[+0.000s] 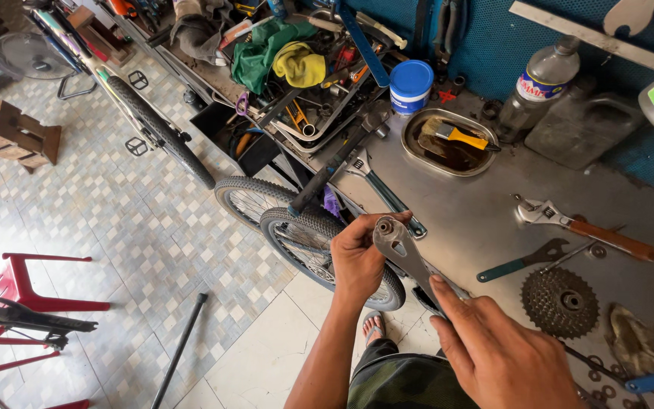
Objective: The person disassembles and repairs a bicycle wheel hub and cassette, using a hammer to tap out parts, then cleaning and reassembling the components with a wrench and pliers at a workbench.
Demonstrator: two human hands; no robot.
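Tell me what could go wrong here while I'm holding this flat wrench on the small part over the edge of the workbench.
The small part sits pinched in the left hand past the bench edge; a slip could drop it to the tiled floor. The flat wrench, pushed by the right hand, might jump off and nip fingers.

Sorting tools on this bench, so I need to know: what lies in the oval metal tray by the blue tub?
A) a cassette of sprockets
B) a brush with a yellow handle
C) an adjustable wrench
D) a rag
B: the tray holds a brush with a yellow handle, while the cassette and the wrench lie on the bare bench nearer the hands.
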